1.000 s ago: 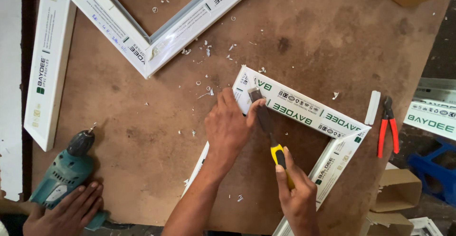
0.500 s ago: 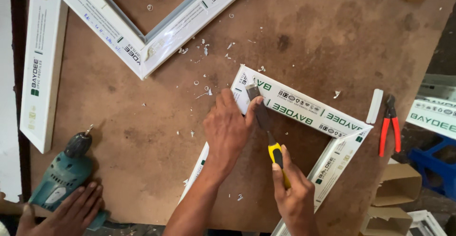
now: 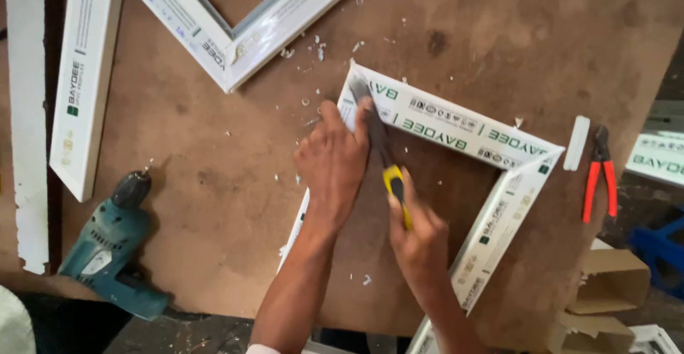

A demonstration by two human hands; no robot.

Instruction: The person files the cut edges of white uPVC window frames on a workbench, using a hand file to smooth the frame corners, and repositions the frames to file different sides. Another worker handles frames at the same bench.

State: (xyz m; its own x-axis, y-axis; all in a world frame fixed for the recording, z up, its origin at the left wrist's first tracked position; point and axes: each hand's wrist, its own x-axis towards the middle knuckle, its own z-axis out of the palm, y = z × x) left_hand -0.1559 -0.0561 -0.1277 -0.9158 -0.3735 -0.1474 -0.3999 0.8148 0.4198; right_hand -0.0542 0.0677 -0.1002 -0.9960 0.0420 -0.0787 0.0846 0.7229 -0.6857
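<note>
A white plastic window frame (image 3: 456, 126) with a mitred corner lies on a brown board (image 3: 199, 154). My left hand (image 3: 331, 162) presses flat on the frame's upper left corner. My right hand (image 3: 422, 243) grips a chisel (image 3: 393, 181) by its yellow and black handle. The chisel's metal blade lies along the inside of that corner, with its tip right beside my left fingers. White shavings are scattered around the corner.
A teal power drill (image 3: 107, 247) lies at the lower left. Red-handled pliers (image 3: 600, 176) and a short white strip (image 3: 576, 142) sit to the right. A second white frame corner (image 3: 235, 40) lies at the top, loose white profiles (image 3: 82, 76) to the left, and cardboard boxes (image 3: 613, 283) at the lower right.
Another person's hand that rested on the drill at the lower left is out of view now. My hands and the chisel stay at the frame corner, with little shift.
</note>
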